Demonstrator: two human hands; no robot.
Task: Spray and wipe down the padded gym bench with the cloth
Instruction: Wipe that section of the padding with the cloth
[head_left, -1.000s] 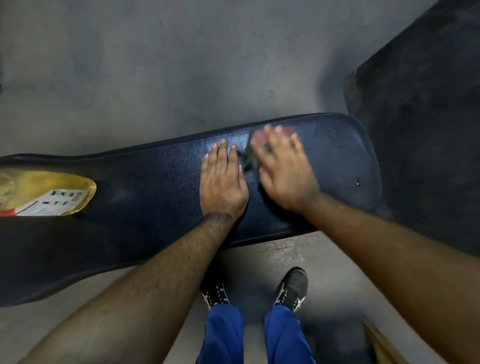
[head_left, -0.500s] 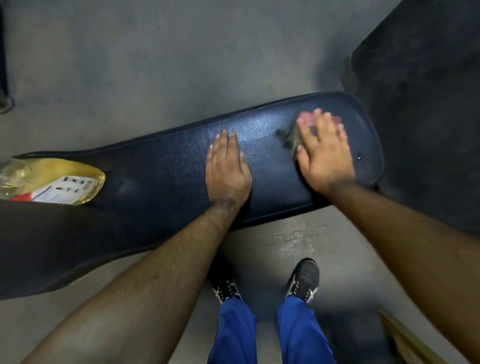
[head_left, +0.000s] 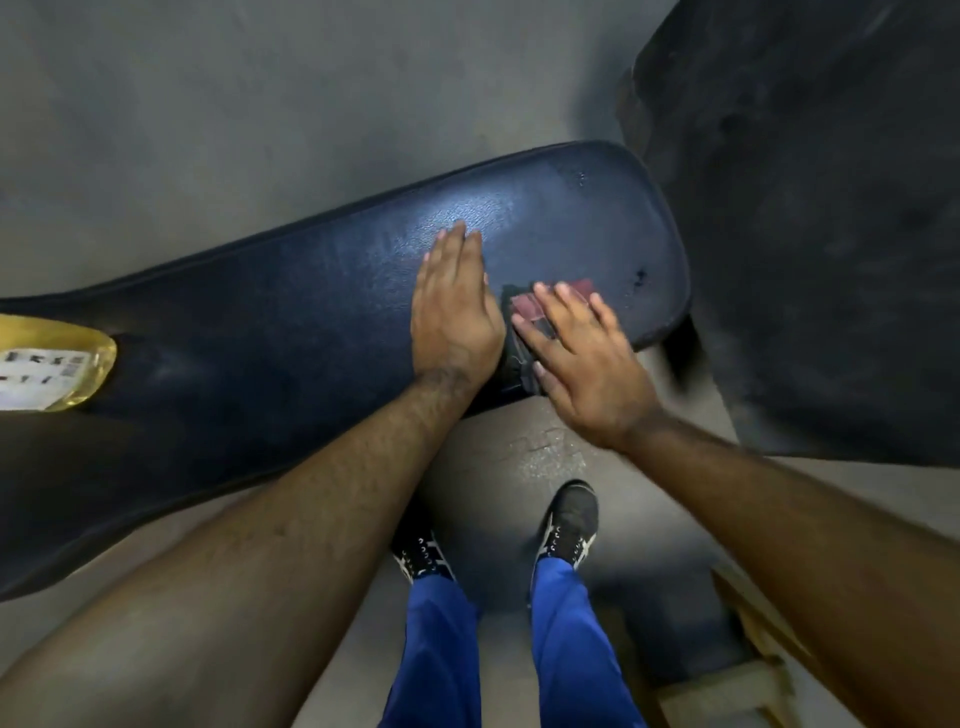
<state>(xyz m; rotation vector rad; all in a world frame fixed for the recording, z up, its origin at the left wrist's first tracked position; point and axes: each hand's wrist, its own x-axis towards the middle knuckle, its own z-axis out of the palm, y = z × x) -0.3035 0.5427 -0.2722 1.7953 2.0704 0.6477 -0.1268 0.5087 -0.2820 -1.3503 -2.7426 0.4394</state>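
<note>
Right hand (head_left: 587, 369) flat on the cloth (head_left: 524, 317) at the padded bench (head_left: 260, 312) near edge, left hand (head_left: 454, 301) flat just beside, fingers straight.

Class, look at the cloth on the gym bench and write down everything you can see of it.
The cloth is a small folded rag, reddish on top with darker, greyish parts below. It looks like soft fabric. It lies flat on the dark blue padded bench, near the edge closest to the person, toward the bench's right end. The right hand presses on it with straight, spread fingers and covers much of it. The left hand lies flat on the padding just beside it.
</note>
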